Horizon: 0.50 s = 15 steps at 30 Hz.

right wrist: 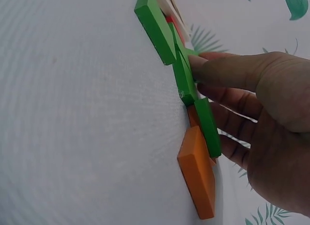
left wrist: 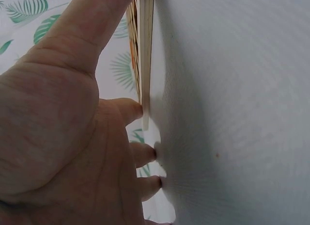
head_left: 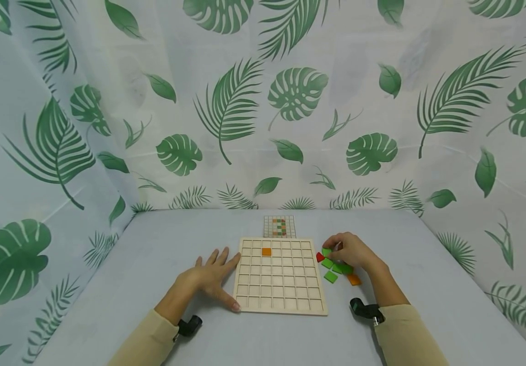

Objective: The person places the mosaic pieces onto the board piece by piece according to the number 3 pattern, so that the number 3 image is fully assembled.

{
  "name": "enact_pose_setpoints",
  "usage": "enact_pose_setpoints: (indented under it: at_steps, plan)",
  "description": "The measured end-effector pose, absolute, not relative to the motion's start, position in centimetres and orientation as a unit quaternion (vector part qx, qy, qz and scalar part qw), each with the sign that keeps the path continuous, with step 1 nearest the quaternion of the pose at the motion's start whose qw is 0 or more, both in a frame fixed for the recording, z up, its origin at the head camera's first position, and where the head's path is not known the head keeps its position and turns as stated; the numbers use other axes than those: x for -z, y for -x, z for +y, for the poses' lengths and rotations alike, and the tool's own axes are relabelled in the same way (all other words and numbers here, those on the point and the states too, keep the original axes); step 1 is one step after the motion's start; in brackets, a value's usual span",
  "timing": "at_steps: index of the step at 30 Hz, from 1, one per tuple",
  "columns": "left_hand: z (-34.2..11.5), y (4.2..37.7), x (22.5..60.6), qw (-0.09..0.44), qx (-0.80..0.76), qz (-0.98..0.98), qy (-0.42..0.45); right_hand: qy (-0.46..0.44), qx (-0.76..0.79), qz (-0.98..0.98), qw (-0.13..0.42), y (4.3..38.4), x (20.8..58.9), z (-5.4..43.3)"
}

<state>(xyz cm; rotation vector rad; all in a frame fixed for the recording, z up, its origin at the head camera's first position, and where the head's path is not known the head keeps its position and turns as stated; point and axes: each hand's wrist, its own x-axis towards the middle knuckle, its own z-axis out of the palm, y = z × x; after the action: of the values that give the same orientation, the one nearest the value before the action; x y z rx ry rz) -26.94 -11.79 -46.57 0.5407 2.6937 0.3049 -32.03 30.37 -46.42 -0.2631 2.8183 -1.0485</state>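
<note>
A pale wooden grid board (head_left: 278,284) lies on the table, with one orange square tile (head_left: 266,251) in a cell of its upper part. My left hand (head_left: 210,277) is spread flat beside the board, thumb at the near left corner and index finger against the left edge. Over a small pile to the right of the board, my right hand (head_left: 352,250) pinches a green tile (head_left: 326,251) between thumb and fingers. Below it lie several green tiles (right wrist: 156,28), an orange tile (right wrist: 197,171) and a red piece (head_left: 320,257); the pile's far side is partly hidden by the fingers.
Behind the board lies a small pattern card (head_left: 279,226) printed with a grid and coloured cells. A pale cloth covers the table (head_left: 190,234). Leaf-printed curtains (head_left: 244,178) stand at the back and sides. Both wrists carry black camera mounts (head_left: 367,310).
</note>
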Motion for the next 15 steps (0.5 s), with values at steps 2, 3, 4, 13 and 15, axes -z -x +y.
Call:
enact_pose_setpoints:
  at_steps: [2,3,4,13,15]
  plan:
    - [-11.81,26.93,46.60,0.187,-0.110,0.957,-0.193,0.089,0.346,0.932,0.057,32.00,46.41,30.35]
    - [-11.82,26.93,46.61,0.187,-0.110,0.957,-0.193,0.091,0.346,0.932,0.055,32.00,46.43,30.37]
    - [-11.83,26.93,46.61,0.187,-0.111,0.957,-0.192,0.093,0.345,0.932,0.052,32.00,46.43,30.40]
    - [-11.97,27.11,46.71,0.190,-0.108,0.957,-0.192,0.104,0.365,0.924,0.034,31.74,46.24,30.42]
    - [-12.01,27.15,46.74,0.191,-0.108,0.956,-0.193,0.102,0.368,0.924,0.034,31.69,46.23,30.42]
